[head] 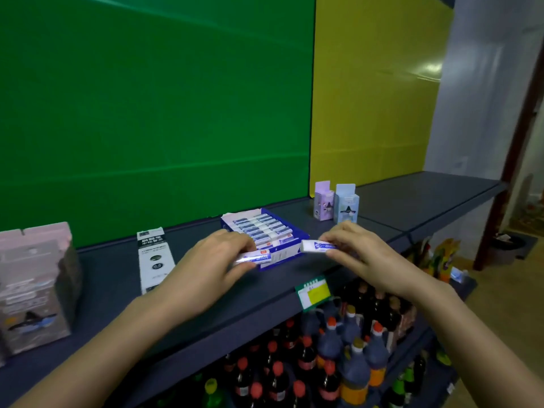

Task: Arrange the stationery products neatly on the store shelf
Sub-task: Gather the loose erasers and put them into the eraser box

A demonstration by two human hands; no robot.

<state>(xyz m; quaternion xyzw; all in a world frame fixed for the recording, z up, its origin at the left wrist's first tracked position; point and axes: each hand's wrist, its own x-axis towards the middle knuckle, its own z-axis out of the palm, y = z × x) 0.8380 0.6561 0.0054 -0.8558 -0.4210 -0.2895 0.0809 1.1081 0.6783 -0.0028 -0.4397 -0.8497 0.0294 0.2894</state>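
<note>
My left hand pinches one eraser at the front of the blue box on the shelf; my right hand grips another eraser beside its corner. Two small cartons stand behind, bottles below.

erasers in tray, tray on shelf

Two loose erasers, one eraser tray, two small cartons.
</note>
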